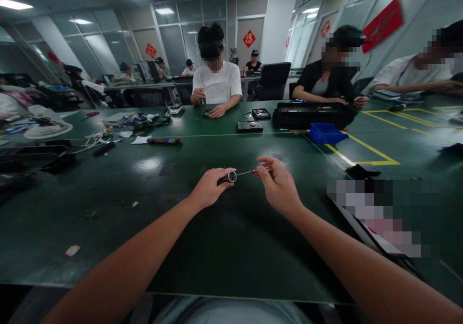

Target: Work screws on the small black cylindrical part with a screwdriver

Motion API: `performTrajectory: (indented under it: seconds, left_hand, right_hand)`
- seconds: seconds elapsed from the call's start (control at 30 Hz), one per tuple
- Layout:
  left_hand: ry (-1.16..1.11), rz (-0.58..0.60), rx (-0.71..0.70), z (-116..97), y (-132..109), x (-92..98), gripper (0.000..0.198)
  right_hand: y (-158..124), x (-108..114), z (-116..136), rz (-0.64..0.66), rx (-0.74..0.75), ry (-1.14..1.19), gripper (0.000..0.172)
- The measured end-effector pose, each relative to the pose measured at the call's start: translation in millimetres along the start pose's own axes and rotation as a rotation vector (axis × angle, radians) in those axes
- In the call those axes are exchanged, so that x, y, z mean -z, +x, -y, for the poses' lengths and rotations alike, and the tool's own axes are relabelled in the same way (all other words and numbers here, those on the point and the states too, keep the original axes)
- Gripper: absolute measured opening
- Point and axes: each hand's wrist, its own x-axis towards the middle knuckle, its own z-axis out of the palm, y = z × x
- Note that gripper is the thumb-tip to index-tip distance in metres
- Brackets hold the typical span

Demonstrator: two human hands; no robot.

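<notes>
My left hand [209, 187] grips a dark cylindrical part [232, 176] whose round, light-rimmed end faces me; most of its body is hidden by my fingers. Closed around a screwdriver [253, 171] with a red handle is my right hand [280, 186]. The thin metal shaft runs left from the handle, and its tip meets or lies right beside the rim of the round part. Whether the tip sits inside a screw cannot be made out. Both hands are held over the green table [231, 247].
Across the table a person in a white shirt [217, 83] works on a small device. Circuit-board parts [249, 127], a blue tray [327, 133] and a long black housing [314, 115] stand ahead. A dark cylinder [164, 141] and cables [94, 141] lie left; a clipboard-like item is right.
</notes>
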Motion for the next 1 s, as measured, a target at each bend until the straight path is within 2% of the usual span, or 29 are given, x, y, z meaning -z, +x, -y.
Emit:
performTrajectory:
  seconds: [0.13, 0.27, 0.33, 0.57, 0.77, 0.9, 1.0]
  left_hand:
    - [0.032, 0.011, -0.009, 1.3, 0.4, -0.6, 0.039]
    - [0.043, 0.031, -0.008, 0.6, 1.0, -0.5, 0.039]
    - [0.043, 0.041, -0.002, -0.4, 1.1, 0.1, 0.038]
    - [0.044, 0.031, 0.019, -2.5, 0.2, 0.1, 0.041]
    - [0.034, 0.067, -0.08, -1.9, 1.4, 3.1, 0.038]
    - [0.121, 0.129, -0.114, 2.4, 3.5, 4.6, 0.04]
    - [0.161, 0.134, -0.084, 4.3, 3.9, 4.0, 0.042]
  right_hand:
    - [1.5, -0.7, 0.1, 0.064, -0.047, 0.088, 0.023]
    - [0.5, 1.3, 6.6, 0.037, -0.031, -0.083, 0.033]
    - [-0.8, 1.5, 8.4, 0.018, -0.008, -0.106, 0.029]
    - [0.7, -3.6, 1.8, -0.01, -0.094, 0.214, 0.026]
    - [8.1, -10.3, -14.0, -0.084, -0.293, 0.521, 0.03]
    - [9.2, -12.0, -21.2, -0.021, -0.394, 0.531, 0.036]
    - [8.6, -11.1, -23.5, -0.068, -0.321, 0.429, 0.033]
